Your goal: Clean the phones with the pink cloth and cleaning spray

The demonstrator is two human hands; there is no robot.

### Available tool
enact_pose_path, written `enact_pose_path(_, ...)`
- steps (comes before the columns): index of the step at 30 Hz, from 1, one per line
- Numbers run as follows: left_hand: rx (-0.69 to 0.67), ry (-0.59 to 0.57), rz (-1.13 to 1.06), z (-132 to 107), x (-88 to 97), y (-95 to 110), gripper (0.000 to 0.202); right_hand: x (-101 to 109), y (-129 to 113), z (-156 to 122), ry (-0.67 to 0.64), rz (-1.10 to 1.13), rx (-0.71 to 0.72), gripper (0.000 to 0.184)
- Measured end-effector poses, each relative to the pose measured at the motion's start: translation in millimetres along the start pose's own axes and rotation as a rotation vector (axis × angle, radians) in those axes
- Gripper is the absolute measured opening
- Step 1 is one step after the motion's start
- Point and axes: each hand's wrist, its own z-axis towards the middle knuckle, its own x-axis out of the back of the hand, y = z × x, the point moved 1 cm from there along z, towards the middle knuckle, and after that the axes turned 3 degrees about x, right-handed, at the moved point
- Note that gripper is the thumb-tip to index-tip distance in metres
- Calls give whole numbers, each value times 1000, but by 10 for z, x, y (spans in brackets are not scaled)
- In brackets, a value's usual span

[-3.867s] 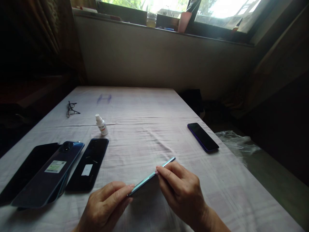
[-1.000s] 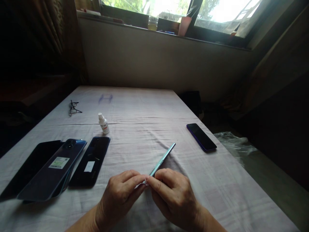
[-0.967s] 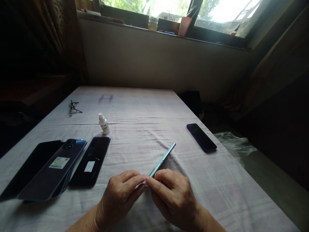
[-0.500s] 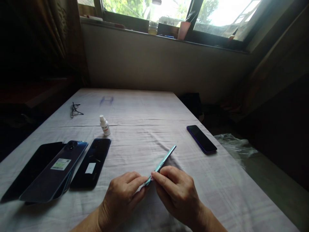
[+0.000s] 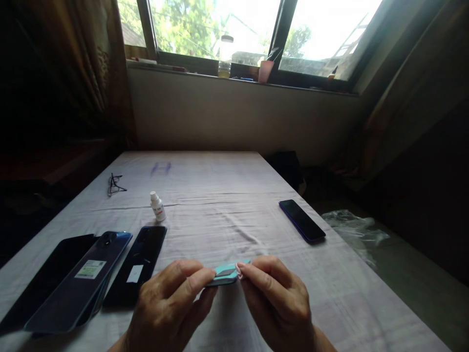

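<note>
Both my hands hold a thin teal phone (image 5: 226, 274) just above the cloth-covered table (image 5: 220, 205), near its front edge. My left hand (image 5: 170, 305) pinches the phone's left end between thumb and forefinger. My right hand (image 5: 276, 300) is closed on its right end, and a small scrap of white cloth or wipe shows at the fingertips. The phone faces me end-on, so only its short edge and a little of its teal face show.
Several dark phones (image 5: 78, 276) and a black phone (image 5: 137, 264) lie at the left. A small white bottle (image 5: 157, 206) and spectacles (image 5: 114, 183) lie further back. A purple-edged phone (image 5: 302, 220) lies at the right, with crumpled plastic (image 5: 351, 230) past the table's edge.
The teal phone has turned from lying diagonally away from me to showing its short end. My hands have drawn closer together on it. The view has tilted up towards the window.
</note>
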Motion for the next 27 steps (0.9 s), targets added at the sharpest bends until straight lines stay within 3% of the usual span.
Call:
enact_pose_path(6, -37, -52, 7, 155, 65, 44, 15, 14, -38, 98, 62, 41, -15, 42)
enact_pose_path(11, 43, -55, -85, 183, -4, 34, 12, 33, -24, 130, 54, 22, -24, 34)
enact_pose_path(15, 235, -46, -340, 69, -10, -49, 23, 53, -17, 168, 29, -12, -25, 30)
enact_pose_path(17, 280, -71, -465, -34, 5, -105, 19, 54, -18, 188, 26, -12, -19, 30)
enact_pose_path(23, 202, -51, -404, -311, 31, -215, 20, 46, -45, 228, 11, -42, 2, 29)
enact_pose_path(27, 153, -32, -325, -355, 13, -217, 23, 49, -55, 242, -27, -91, 40, 31)
